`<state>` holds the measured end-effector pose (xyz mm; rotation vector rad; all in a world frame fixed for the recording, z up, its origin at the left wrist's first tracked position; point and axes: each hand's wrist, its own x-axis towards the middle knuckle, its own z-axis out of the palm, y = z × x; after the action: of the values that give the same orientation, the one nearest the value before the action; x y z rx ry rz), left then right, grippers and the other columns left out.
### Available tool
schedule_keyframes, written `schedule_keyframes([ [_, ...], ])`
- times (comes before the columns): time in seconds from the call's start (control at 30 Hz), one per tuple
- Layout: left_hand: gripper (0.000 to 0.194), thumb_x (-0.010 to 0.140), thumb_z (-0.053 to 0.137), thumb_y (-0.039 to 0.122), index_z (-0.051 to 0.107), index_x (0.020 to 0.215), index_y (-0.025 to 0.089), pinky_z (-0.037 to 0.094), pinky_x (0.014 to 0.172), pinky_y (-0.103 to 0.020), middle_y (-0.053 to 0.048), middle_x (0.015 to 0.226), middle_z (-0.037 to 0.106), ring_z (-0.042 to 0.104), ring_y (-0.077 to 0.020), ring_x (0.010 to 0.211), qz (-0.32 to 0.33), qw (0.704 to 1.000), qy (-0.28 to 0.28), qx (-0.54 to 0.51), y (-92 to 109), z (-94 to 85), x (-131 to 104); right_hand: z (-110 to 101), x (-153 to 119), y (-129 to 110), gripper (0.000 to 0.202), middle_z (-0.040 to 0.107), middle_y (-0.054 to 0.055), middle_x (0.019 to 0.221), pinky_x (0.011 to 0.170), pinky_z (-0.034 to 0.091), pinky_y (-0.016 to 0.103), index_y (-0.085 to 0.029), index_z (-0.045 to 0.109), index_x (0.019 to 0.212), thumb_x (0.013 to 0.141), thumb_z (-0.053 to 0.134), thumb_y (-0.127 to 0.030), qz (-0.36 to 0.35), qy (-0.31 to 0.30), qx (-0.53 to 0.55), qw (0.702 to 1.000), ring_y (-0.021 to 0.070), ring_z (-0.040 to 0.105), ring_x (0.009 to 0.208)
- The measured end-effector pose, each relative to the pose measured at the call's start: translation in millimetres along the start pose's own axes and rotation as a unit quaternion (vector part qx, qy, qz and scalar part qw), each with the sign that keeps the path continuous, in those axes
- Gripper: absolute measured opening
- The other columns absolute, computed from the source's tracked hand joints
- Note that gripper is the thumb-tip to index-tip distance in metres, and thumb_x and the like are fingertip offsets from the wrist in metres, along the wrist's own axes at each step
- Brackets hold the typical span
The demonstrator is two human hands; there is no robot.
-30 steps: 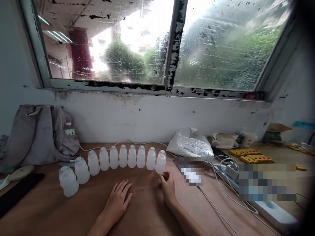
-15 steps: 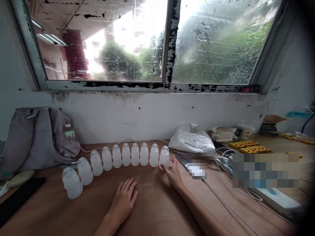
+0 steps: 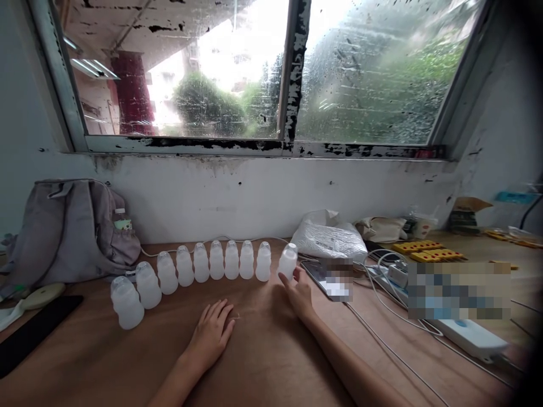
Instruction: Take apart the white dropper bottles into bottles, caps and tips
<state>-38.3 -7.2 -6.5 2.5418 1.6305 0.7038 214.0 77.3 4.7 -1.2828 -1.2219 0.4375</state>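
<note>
Several frosted white bottles with clear caps stand in a curved row on the brown table [image 3: 254,362], from the left bottle [image 3: 127,305] round to one near the centre [image 3: 263,262]. At the right end, my right hand [image 3: 299,291] has its thumb and fingers round the lower part of the last bottle [image 3: 288,260], which tilts slightly to the right. A gap separates that bottle from its neighbour. My left hand [image 3: 214,328] lies flat on the table in front of the row, fingers spread, holding nothing.
A phone [image 3: 316,274] with a cable lies right of my right hand. Behind it sits a silvery bag [image 3: 331,240]. Farther right are a white power strip [image 3: 470,339] and yellow parts [image 3: 436,251]. A grey backpack [image 3: 76,232] and a black flat object [image 3: 38,333] are at left.
My right hand has closed round the last bottle, which now tilts and stands farther from its neighbour. My left hand stays flat on the table. The view has shifted slightly.
</note>
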Motion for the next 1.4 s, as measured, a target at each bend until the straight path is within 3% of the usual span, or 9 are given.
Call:
schedule_keyframes([
  [0.13, 0.044, 0.083, 0.036, 0.029, 0.030, 0.126, 0.022, 0.035, 0.096, -0.037, -0.006, 0.127, 0.041, 0.039, -0.0185, 0.116, 0.018, 0.998, 0.051, -0.021, 4.3, -5.4, -1.4, -0.1, -20.4, -19.7, 0.049, 0.057, 0.010, 0.098, 0.077, 0.041, 0.036, -0.018, 0.044, 0.102, 0.063, 0.061, -0.043, -0.029, 0.018, 0.033, 0.999, 0.0226, 0.054, 0.088],
  [0.3, 0.062, 0.079, 0.045, 0.037, 0.016, 0.131, 0.021, 0.033, 0.097, -0.040, -0.009, 0.132, 0.034, 0.033, -0.0230, 0.120, 0.062, 0.993, 0.098, -0.034, 17.1, -13.3, -4.1, 18.2, -72.4, -48.3, 0.043, 0.060, 0.006, 0.092, 0.073, 0.044, 0.034, -0.019, 0.048, 0.096, 0.061, 0.066, -0.037, 0.067, -0.164, 0.171, 0.969, 0.0218, 0.056, 0.084],
  [0.4, 0.060, 0.078, 0.046, 0.040, 0.022, 0.128, 0.020, 0.039, 0.091, -0.036, -0.011, 0.124, 0.043, 0.044, -0.0234, 0.111, 0.090, 0.989, 0.100, -0.055, 23.4, -15.9, -6.2, 26.7, -98.6, -66.1, 0.044, 0.059, 0.005, 0.089, 0.071, 0.046, 0.032, -0.019, 0.048, 0.099, 0.062, 0.067, -0.034, 0.102, -0.294, 0.255, 0.916, 0.0200, 0.056, 0.082],
  [0.47, 0.053, 0.079, 0.044, 0.036, 0.025, 0.126, 0.021, 0.044, 0.084, -0.032, -0.009, 0.118, 0.049, 0.052, -0.0210, 0.101, 0.082, 0.989, 0.102, -0.073, 25.5, -17.4, -7.4, 26.6, -104.0, -74.7, 0.044, 0.058, 0.004, 0.093, 0.072, 0.046, 0.030, -0.019, 0.047, 0.101, 0.064, 0.065, -0.035, 0.111, -0.314, 0.282, 0.900, 0.0188, 0.055, 0.084],
  [0.6, 0.051, 0.076, 0.044, 0.025, 0.028, 0.125, 0.023, 0.045, 0.080, -0.030, -0.007, 0.114, 0.052, 0.054, -0.0201, 0.095, 0.082, 0.988, 0.096, -0.085, 25.7, -20.3, -8.4, 16.6, -87.6, -78.4, 0.036, 0.056, 0.002, 0.085, 0.056, 0.044, 0.024, -0.022, 0.049, 0.099, 0.073, 0.052, -0.046, 0.151, -0.251, 0.285, 0.913, 0.0151, 0.053, 0.071],
  [0.7, 0.055, 0.071, 0.045, 0.019, 0.029, 0.124, 0.024, 0.045, 0.080, -0.030, -0.006, 0.112, 0.052, 0.054, -0.0200, 0.095, 0.083, 0.989, 0.083, -0.090, 26.0, -21.2, -8.0, 9.9, -69.9, -72.2, 0.032, 0.055, 0.003, 0.079, 0.050, 0.040, 0.022, -0.019, 0.056, 0.087, 0.074, 0.049, -0.048, 0.156, -0.248, 0.272, 0.917, 0.0145, 0.051, 0.068],
  [0.83, 0.056, 0.065, 0.047, 0.020, 0.033, 0.119, 0.023, 0.047, 0.071, -0.029, -0.005, 0.105, 0.054, 0.057, -0.0198, 0.086, 0.064, 0.991, 0.063, -0.103, 31.5, -22.3, -6.9, 11.5, -60.1, -60.0, 0.033, 0.056, 0.002, 0.069, 0.052, 0.038, 0.023, -0.016, 0.058, 0.071, 0.071, 0.051, -0.049, 0.160, -0.242, 0.266, 0.919, 0.0140, 0.049, 0.062],
  [1.13, 0.049, 0.063, 0.048, 0.026, 0.039, 0.111, 0.019, 0.047, 0.058, -0.030, -0.006, 0.091, 0.059, 0.059, -0.0212, 0.070, 0.058, 0.996, 0.059, -0.037, 44.0, -22.8, 0.3, 26.4, -58.9, -42.1, 0.029, 0.057, 0.000, 0.064, 0.056, 0.041, 0.026, -0.017, 0.055, 0.068, 0.069, 0.052, -0.046, 0.225, -0.205, 0.353, 0.885, 0.0147, 0.051, 0.058],
  [1.4, 0.051, 0.063, 0.046, 0.026, 0.039, 0.113, 0.020, 0.047, 0.059, -0.029, -0.007, 0.092, 0.059, 0.060, -0.0205, 0.069, 0.058, 0.994, 0.074, -0.051, 47.4, -19.5, -3.4, 28.2, -63.1, -44.7, 0.034, 0.057, 0.001, 0.066, 0.056, 0.042, 0.029, -0.019, 0.052, 0.070, 0.073, 0.043, -0.052, 0.199, -0.177, 0.299, 0.916, 0.0177, 0.052, 0.062],
])
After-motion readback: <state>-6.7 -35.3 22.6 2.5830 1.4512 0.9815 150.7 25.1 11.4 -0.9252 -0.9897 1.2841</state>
